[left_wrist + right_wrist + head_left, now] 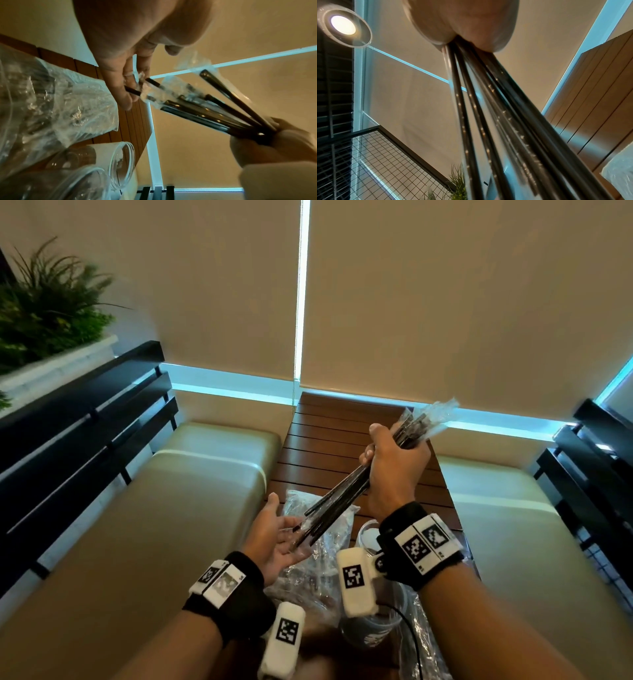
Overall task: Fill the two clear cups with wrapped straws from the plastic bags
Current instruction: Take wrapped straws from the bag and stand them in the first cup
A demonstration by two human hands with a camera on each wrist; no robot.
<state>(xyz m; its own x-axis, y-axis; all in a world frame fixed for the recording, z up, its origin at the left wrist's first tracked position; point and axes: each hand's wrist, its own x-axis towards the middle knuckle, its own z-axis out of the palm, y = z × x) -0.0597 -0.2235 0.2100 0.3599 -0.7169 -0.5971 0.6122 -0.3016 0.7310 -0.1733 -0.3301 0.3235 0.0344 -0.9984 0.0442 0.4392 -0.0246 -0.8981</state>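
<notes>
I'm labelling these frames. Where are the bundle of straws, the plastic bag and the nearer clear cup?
bundle of straws [346, 491], head view, on the black shafts below the right hand.
plastic bag [56, 102], left wrist view, on its crinkled side.
clear cup [122, 159], left wrist view, on its rim.

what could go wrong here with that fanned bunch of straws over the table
1. The right hand grips the wrapped straws only near mid-length, and their lower ends splay apart onto the open left hand; a loose one might slip out.
2. The clear cups stand close under both wrists, so lowering the splayed bunch could knock one over or miss the mouth.
</notes>
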